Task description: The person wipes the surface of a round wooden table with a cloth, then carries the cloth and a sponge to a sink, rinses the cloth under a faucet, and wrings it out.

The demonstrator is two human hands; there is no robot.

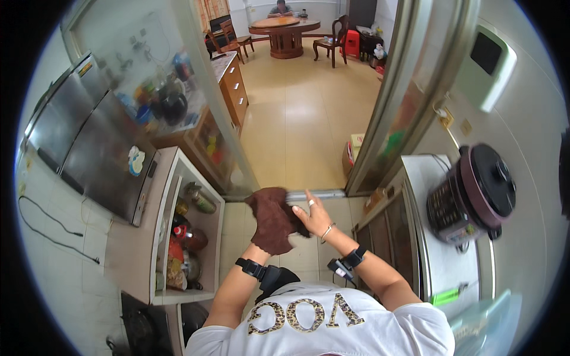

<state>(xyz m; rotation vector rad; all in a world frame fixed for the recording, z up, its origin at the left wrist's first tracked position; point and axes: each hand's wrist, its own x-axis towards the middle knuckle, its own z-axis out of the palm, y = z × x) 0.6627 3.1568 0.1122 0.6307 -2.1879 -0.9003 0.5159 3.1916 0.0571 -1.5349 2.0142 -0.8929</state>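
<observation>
A dark brown cloth (272, 218) is draped over my left hand, whose fingers and palm are hidden beneath it. My right hand (315, 215) is beside the cloth's right edge, its fingers spread, with a ring and a bracelet on. Whether the right hand touches the cloth cannot be told, as that edge is blurred. Both forearms wear black straps with small devices on them.
An open cabinet (220, 249) with bottles and bags stands at left, near a steel refrigerator (93, 138). At right an electric pressure cooker (472, 196) sits on a white-topped cabinet (449, 262). Ahead, beyond a sliding-door track (331, 194), a person (280, 8) sits at a round table (285, 30).
</observation>
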